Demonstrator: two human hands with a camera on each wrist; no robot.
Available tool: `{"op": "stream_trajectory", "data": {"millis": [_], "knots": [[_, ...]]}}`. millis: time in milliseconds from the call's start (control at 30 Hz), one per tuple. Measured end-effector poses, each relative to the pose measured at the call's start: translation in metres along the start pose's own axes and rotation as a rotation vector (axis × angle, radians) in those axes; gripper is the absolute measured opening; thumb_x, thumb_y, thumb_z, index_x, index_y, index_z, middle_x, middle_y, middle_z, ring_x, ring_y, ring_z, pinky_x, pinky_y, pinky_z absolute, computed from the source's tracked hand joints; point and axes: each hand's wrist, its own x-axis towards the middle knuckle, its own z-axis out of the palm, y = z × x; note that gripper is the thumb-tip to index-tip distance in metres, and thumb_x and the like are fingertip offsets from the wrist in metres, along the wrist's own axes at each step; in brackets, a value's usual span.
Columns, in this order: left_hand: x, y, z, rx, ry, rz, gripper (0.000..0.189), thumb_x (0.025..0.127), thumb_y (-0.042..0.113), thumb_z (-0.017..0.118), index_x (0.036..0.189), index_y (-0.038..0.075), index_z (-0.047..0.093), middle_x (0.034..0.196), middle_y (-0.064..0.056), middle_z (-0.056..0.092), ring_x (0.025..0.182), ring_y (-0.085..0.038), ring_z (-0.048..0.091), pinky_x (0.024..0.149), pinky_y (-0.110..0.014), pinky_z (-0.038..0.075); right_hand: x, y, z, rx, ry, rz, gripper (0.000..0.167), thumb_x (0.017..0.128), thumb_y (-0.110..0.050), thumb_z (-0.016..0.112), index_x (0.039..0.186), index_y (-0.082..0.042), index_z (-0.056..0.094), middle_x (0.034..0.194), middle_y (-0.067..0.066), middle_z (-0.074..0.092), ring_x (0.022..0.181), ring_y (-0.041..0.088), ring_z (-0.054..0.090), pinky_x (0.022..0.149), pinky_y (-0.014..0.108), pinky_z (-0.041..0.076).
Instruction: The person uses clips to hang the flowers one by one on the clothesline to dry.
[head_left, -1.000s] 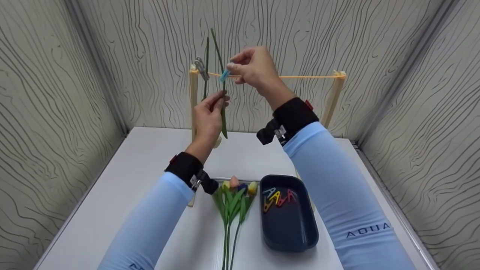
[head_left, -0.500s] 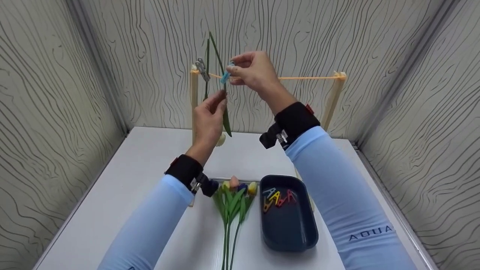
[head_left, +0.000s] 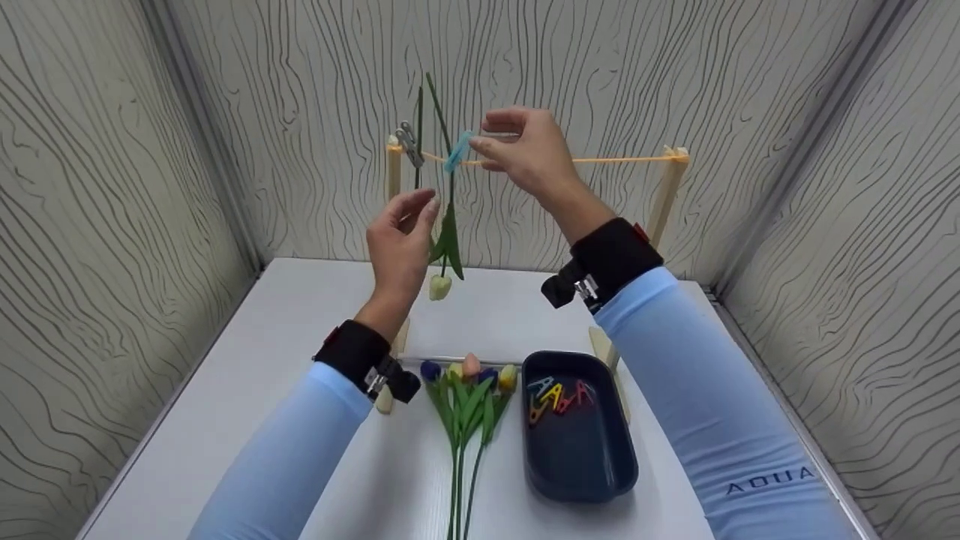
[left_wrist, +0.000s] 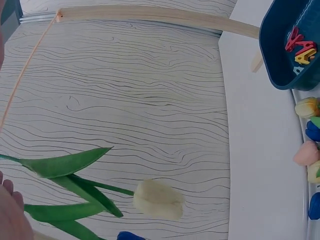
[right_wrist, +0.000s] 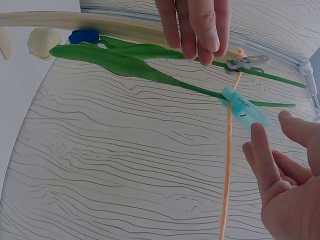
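Note:
A white tulip (head_left: 440,288) hangs head down from an orange cord (head_left: 622,159), its green stem clipped by a light-blue clothespin (right_wrist: 245,109). My right hand (head_left: 529,150) is at the clothespin's outer end, thumb and fingers spread apart; in the right wrist view a fingertip overlaps that end. Left of the stem, my left hand (head_left: 400,244) has loosely bent fingers with nothing between them. Beside the white tulip, a blue tulip (right_wrist: 84,36) hangs from a grey clothespin (head_left: 409,144) near the left post; the left hand covers its bloom in the head view.
Wooden posts (head_left: 667,196) carry the cord at both ends. On the white table (head_left: 300,300), several tulips (head_left: 469,401) lie in front, beside a dark blue bin (head_left: 581,465) holding yellow, red and grey clothespins (head_left: 553,396). Wood-patterned panels surround the table.
My left hand has let go of the stem and moved down and left, uncovering the white bloom. My right fingers have loosened from the light-blue clothespin and drawn slightly right; it stays on the cord.

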Motion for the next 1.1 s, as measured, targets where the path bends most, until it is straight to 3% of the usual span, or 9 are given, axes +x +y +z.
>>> {"op": "stream_trajectory", "data": {"millis": [333,533,733,900,1000,1100], "knots": [[-0.001,0.0,-0.017,0.024,-0.008,0.028,0.023,0.106,0.017,0.072,0.126,0.004,0.074,0.123,-0.013,0.075,0.115,-0.02,0.072,0.101,-0.017,0.057,-0.023,0.034,-0.04,-0.041,0.084,-0.174,0.022,0.11,-0.02,0.066,0.121,-0.002,0.072,0.106,0.001,0.073,0.102,0.014,0.072,0.08,0.02,0.065],[-0.007,0.005,-0.028,0.048,-0.041,0.088,0.019,0.106,0.014,0.072,0.121,0.003,0.075,0.117,-0.014,0.076,0.11,-0.02,0.073,0.098,-0.016,0.057,-0.045,0.07,-0.059,-0.081,0.095,-0.18,0.026,0.111,-0.024,0.064,0.116,0.0,0.073,0.103,0.004,0.074,0.095,0.011,0.07,0.07,0.017,0.061],[-0.019,0.001,-0.035,0.102,-0.101,0.121,0.017,0.105,0.014,0.073,0.119,0.004,0.076,0.113,-0.013,0.078,0.105,-0.016,0.073,0.095,-0.015,0.058,-0.065,0.118,-0.065,-0.123,0.101,-0.115,0.026,0.112,-0.023,0.063,0.113,0.0,0.074,0.104,0.006,0.074,0.093,0.012,0.07,0.07,0.019,0.061],[-0.032,-0.01,-0.037,0.128,-0.15,0.17,0.014,0.104,0.012,0.074,0.116,0.005,0.078,0.109,-0.01,0.079,0.102,-0.016,0.073,0.094,-0.015,0.058,-0.078,0.162,-0.049,-0.227,0.079,-0.068,0.023,0.111,-0.021,0.064,0.109,-0.002,0.076,0.101,0.016,0.075,0.085,0.011,0.067,0.068,0.017,0.059],[-0.045,-0.019,-0.035,0.141,-0.21,0.196,0.013,0.103,0.009,0.075,0.115,0.006,0.079,0.11,-0.008,0.08,0.105,-0.018,0.075,0.096,-0.018,0.06,-0.089,0.188,-0.032,-0.283,0.032,0.028,0.022,0.11,-0.021,0.065,0.105,-0.003,0.076,0.098,0.017,0.076,0.081,0.011,0.067,0.066,0.02,0.061],[-0.06,-0.029,-0.031,0.159,-0.289,0.191,0.013,0.102,0.008,0.075,0.115,0.007,0.079,0.112,-0.007,0.081,0.106,-0.02,0.077,0.096,-0.02,0.062,-0.102,0.21,-0.016,-0.309,-0.068,0.202,0.022,0.108,-0.02,0.066,0.106,0.0,0.074,0.098,0.018,0.076,0.082,0.02,0.074,0.065,0.025,0.065]]}}
